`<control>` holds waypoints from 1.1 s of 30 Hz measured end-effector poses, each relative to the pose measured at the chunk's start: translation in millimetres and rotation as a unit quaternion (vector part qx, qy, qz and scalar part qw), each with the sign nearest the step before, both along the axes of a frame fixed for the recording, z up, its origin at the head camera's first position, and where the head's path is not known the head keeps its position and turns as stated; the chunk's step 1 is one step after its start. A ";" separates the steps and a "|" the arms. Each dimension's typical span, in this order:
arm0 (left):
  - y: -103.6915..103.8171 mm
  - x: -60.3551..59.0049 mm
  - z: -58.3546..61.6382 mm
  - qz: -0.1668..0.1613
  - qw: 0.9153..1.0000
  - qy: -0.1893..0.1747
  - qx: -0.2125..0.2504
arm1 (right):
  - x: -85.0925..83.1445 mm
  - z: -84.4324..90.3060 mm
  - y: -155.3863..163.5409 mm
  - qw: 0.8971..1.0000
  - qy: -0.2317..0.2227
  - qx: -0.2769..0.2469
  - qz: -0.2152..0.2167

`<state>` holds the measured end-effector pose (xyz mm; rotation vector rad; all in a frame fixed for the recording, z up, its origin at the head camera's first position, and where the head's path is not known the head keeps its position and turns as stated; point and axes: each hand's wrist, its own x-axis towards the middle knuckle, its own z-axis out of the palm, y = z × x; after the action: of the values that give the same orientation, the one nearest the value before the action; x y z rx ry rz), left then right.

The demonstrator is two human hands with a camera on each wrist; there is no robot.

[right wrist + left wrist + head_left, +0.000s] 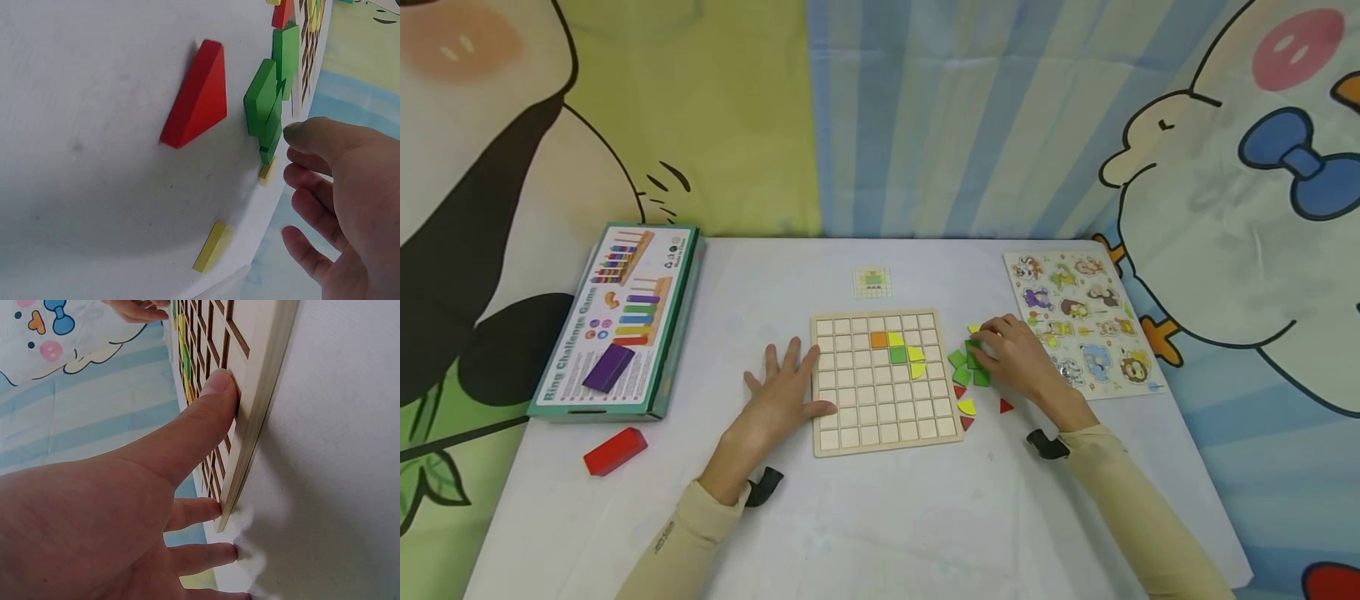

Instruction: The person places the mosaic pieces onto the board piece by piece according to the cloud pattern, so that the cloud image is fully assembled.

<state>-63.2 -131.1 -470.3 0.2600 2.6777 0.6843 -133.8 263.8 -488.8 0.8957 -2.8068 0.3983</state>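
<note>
A wooden grid board (850, 417) lies mid-table. My left hand (778, 404) spreads its fingers at the board's left edge; its thumb (206, 406) rests on the rim. Set in the grid are an orange square (878, 340), a green square (898, 356) and several yellow pieces (917, 370). Right of the board, my right hand (1018, 358) hovers with loosely bent fingers over a cluster of green squares (261, 97). Its thumb tip is close beside them, and nothing shows between the fingers. A red triangle (200, 94) and a yellow piece (212, 247) lie nearby.
A small pattern card (872, 282) lies behind the board. On the left are a game box (658, 333) with a purple block (608, 368) on it and a red block (615, 452). An animal picture board (1097, 362) lies at the right, beside my right hand.
</note>
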 end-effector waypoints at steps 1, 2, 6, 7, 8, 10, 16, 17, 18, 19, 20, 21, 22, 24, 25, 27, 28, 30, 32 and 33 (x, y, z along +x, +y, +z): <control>-0.2 0.2 -0.2 0.000 1.000 0.000 0.000 | 0.0 -0.2 0.9 1.000 -0.004 0.003 -0.001; -0.3 0.4 -0.6 0.000 1.000 0.000 0.000 | 0.0 -0.3 1.9 1.000 -0.008 0.008 -0.002; -0.6 0.4 -1.7 0.001 1.000 0.003 -0.003 | -0.9 0.5 4.4 1.000 -0.023 0.017 -0.007; -0.6 0.3 -1.9 0.002 1.000 0.002 -0.003 | -1.5 0.7 4.9 1.000 -0.025 0.018 -0.007; -0.6 0.3 -2.1 0.002 1.000 0.001 -0.003 | -2.1 1.0 5.2 0.999 -0.028 0.020 -0.007; -0.5 0.0 -2.5 0.003 1.000 -0.002 -0.002 | -2.9 2.1 5.4 0.999 -0.035 0.022 -0.008; 0.0 -0.2 -4.5 0.003 1.000 -0.010 -0.002 | -5.3 4.3 5.4 0.998 -0.050 0.025 -0.009; 0.1 -0.1 -4.9 0.003 1.000 -0.009 -0.002 | -5.8 4.7 5.2 0.998 -0.052 0.024 -0.010; 0.2 -0.1 -5.0 0.004 1.000 -0.009 -0.002 | -6.3 4.9 5.1 0.998 -0.053 0.024 -0.010; 0.1 -0.3 -5.0 0.004 1.000 -0.010 -0.001 | -6.7 5.5 4.9 0.998 -0.055 0.023 -0.012; 0.1 -0.4 -5.0 0.004 1.000 -0.010 -0.002 | -7.1 5.9 4.7 0.998 -0.057 0.022 -0.013; 0.1 -0.6 -4.8 0.004 1.000 -0.010 -0.002 | -7.5 6.2 4.5 0.998 -0.059 0.022 -0.014; 0.0 -0.7 -4.7 0.004 1.000 -0.011 -0.003 | -7.6 6.6 4.3 0.998 -0.062 0.022 -0.016; 0.0 -0.9 -4.2 0.005 1.000 -0.010 -0.003 | -8.1 6.6 4.0 0.998 -0.064 0.022 -0.018; 0.1 -1.0 -4.0 0.005 1.000 -0.010 -0.003 | -8.3 6.7 3.8 0.997 -0.065 0.022 -0.019; 0.1 -1.2 -3.6 0.005 1.000 -0.010 -0.002 | -9.0 5.8 3.6 0.998 -0.064 0.021 -0.018; 0.1 -1.3 -3.4 0.006 1.000 -0.010 -0.002 | -9.4 5.3 3.5 0.998 -0.062 0.020 -0.017; 0.1 -1.7 -3.4 0.006 1.000 -0.009 -0.002 | -10.1 3.9 3.4 0.998 -0.059 0.019 -0.015; 0.1 -2.0 -3.6 0.006 1.000 -0.009 -0.004 | -10.9 2.2 3.2 0.998 -0.054 0.020 -0.013; 0.2 -2.2 -3.7 0.006 1.000 -0.008 -0.005 | -11.2 1.4 3.2 0.998 -0.053 0.021 -0.013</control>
<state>-65.4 -131.0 -474.0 0.2348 2.6681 0.6740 -145.0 266.9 -487.5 0.8713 -2.9292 0.3956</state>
